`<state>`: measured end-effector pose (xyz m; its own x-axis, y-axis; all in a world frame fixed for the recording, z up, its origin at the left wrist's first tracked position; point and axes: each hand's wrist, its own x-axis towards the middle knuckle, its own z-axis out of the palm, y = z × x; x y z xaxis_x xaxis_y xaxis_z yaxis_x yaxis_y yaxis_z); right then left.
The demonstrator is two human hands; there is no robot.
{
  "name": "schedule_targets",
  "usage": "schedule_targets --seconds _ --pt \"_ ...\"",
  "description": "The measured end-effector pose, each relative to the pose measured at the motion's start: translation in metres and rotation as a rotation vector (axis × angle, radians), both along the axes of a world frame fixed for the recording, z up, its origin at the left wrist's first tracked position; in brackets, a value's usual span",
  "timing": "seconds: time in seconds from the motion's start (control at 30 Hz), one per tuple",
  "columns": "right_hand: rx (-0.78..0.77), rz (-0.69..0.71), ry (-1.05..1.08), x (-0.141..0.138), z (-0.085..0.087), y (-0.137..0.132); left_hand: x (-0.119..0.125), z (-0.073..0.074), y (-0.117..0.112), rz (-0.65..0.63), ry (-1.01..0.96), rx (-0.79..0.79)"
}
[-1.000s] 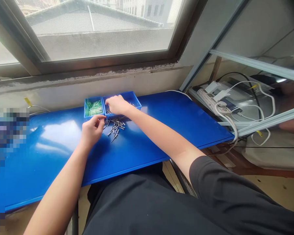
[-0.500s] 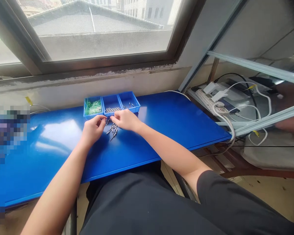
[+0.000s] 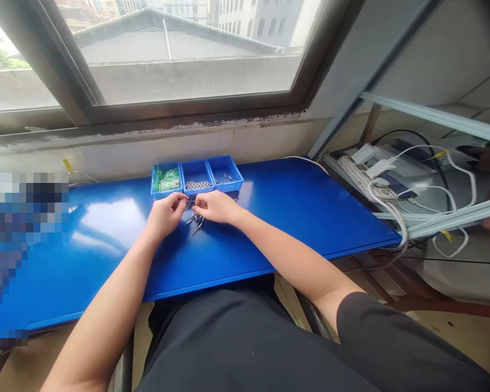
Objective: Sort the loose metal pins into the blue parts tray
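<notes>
My left hand is closed in a pinch just in front of the blue bins. Whatever its fingertips hold is too small to make out, though a thin dark metal piece shows right beside them. Opposite it, my right hand has thumb and fingers curled together over the loose pile. What these fingers grip, if anything, is hidden. Several slim dark metal pins lie heaped on the blue tabletop below and between my hands, partly covered by the right one.
Behind my hands stand three joined blue bins: one with green-and-clear plastic bags, one with small silvery rings, one with a few pins. A power strip and white cables sit beyond a metal frame at right.
My head view has shifted, so the scene sits further right. My right hand has drawn slightly back from the bins and over the pile; the left keeps its pinch beside it.
</notes>
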<state>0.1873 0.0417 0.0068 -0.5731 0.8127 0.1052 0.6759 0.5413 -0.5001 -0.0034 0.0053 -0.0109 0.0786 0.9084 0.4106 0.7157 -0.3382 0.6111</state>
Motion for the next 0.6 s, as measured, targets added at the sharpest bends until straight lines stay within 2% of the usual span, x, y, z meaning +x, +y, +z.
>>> schedule_targets --seconds 0.23,0.43,0.6 --pt "-0.010 0.102 -0.020 0.001 0.003 0.001 0.001 0.003 -0.001 -0.004 0.024 -0.030" --pt "0.000 0.412 0.006 0.010 0.003 0.006 0.000 0.003 -0.001 -0.006 0.031 -0.046" --pt "-0.011 0.522 -0.058 0.011 0.002 0.008 0.001 0.004 -0.002 -0.004 0.039 -0.058"
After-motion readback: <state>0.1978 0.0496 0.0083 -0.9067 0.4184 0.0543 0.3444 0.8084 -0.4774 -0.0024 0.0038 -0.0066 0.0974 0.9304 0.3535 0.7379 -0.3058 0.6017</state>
